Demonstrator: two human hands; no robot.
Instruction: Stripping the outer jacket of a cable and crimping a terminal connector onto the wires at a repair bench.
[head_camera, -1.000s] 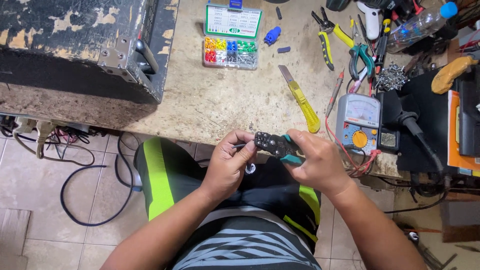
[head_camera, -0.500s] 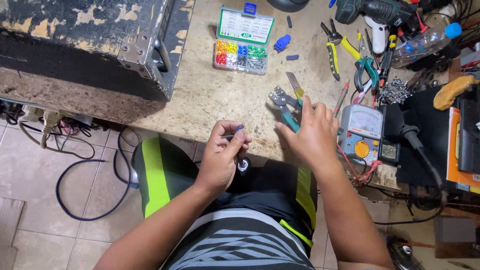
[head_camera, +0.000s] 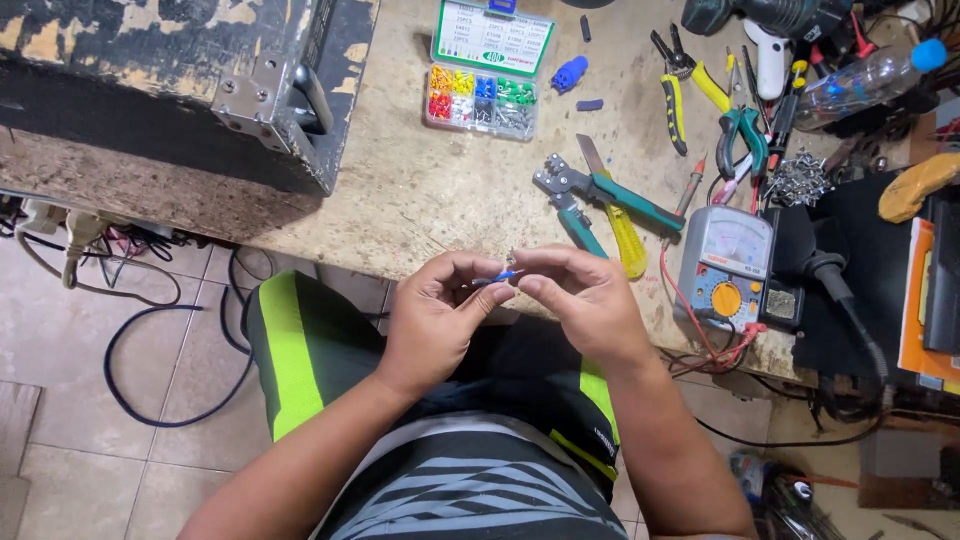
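A worn, speckled table (head_camera: 440, 200) spans the upper half of the frame above a tiled floor (head_camera: 60, 440). At centre, nearest the camera, the left hand (head_camera: 435, 320) and right hand (head_camera: 585, 300) meet, fingertips pressed together, both pinching 1 small blue-sleeved wire end (head_camera: 497, 278) just below the table edge. Beyond, right of centre, a green-handled crimping tool (head_camera: 600, 195) lies beside a yellow utility knife (head_camera: 622, 225) and an analogue multimeter (head_camera: 728, 262). Farther up, a compartment box of coloured terminals (head_camera: 485, 95) sits open.
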